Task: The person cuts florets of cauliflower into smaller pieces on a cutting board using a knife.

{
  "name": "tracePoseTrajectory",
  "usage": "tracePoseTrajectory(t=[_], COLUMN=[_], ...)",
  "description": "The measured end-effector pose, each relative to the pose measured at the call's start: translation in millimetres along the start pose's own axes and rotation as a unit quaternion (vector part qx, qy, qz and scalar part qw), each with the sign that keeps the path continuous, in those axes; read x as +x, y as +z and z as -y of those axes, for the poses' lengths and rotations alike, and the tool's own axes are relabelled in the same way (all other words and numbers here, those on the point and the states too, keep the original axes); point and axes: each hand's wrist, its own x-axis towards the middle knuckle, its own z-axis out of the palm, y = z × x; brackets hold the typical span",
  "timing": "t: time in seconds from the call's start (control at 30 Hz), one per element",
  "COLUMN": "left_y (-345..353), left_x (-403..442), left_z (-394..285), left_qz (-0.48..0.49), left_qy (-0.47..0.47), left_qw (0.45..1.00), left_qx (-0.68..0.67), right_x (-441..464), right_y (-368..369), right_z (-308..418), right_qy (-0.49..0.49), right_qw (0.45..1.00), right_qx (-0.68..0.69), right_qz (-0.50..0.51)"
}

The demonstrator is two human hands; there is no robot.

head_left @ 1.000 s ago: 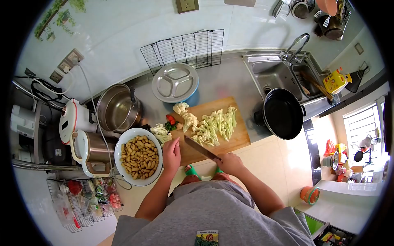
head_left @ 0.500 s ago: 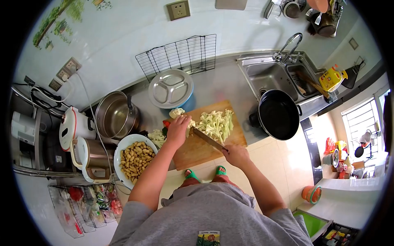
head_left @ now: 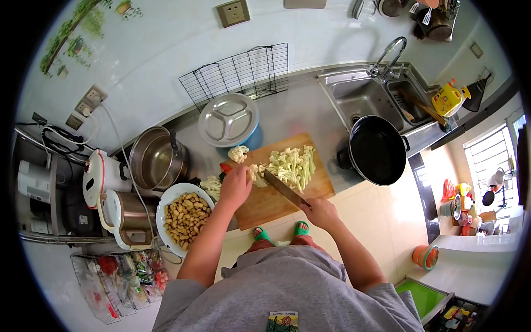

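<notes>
My right hand (head_left: 321,213) grips the handle of a knife (head_left: 284,187), its blade angled up and left over the wooden cutting board (head_left: 260,208). At the board's left part, my left hand (head_left: 236,187) has its fingers closed on a cauliflower piece (head_left: 255,175), close to the blade tip. Cut cauliflower (head_left: 293,167) lies in a pile on the board, right of the knife. One more floret (head_left: 238,154) rests at the upper left corner. Something red (head_left: 225,167) shows partly behind my left hand, beside pale cauliflower stems (head_left: 211,187).
A bowl of peanuts (head_left: 185,218) and a steel pot (head_left: 159,157) stand left of the board. Behind it is a divided steel plate (head_left: 228,120) on a blue container. A black pot (head_left: 378,150) stands right, near the sink (head_left: 362,102). A wire rack (head_left: 235,74) leans on the wall.
My left hand has moved from beside the board to the cauliflower piece, closing on it. The knife has shifted slightly up and to the right. The view has shifted a little.
</notes>
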Motion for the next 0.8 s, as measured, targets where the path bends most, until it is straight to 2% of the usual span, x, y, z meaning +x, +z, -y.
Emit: tracePoseTrajectory(t=[0.03,0.17,0.2,0.27,0.33,0.5,0.67,0.73,0.8], left_y=[-1.3,-7.8,-8.5,8.8,12.9,17.5,29.0,27.3,27.2], left_x=[-6.8,-35.4,-41.0,-55.5,-62.1,-66.8,-70.2,-69.8,-72.8], left_z=[-2.9,-18.5,-24.0,-17.6,-19.8,-18.6,-13.2,-12.8,-13.5], left_qz=[0.002,-0.023,-0.013,-0.001,0.004,-0.013,-0.039,-0.077,-0.067], left_qy=[-0.025,-0.022,-0.061,-0.087,-0.112,-0.108,-0.119,-0.035,-0.033], left_qw=[0.999,0.998,0.996,0.994,0.99,0.99,0.983,0.992,0.992], left_qx=[-0.035,-0.051,-0.063,-0.065,-0.087,-0.085,-0.134,-0.094,-0.102], right_x=[0.1,-5.5,-6.6,-10.6,-16.4,-35.9,-51.6,-50.9,-49.7], right_y=[0.6,-1.4,0.4,4.8,4.5,-2.2,-4.0,1.4,5.7], right_z=[-0.3,1.4,0.3,-3.6,-2.8,1.9,4.7,5.1,8.2], right_qy=[0.003,-0.003,-0.004,-0.043,-0.042,-0.05,-0.059,-0.062,-0.066], right_qw=[1.0,1.0,1.0,0.999,0.999,0.998,0.998,0.998,0.997], right_qx=[0.005,0.004,0.005,0.007,0.007,0.017,0.02,0.024,0.028], right_qz=[0.003,0.004,0.006,-0.026,-0.021,-0.022,0.025,0.025,0.025])
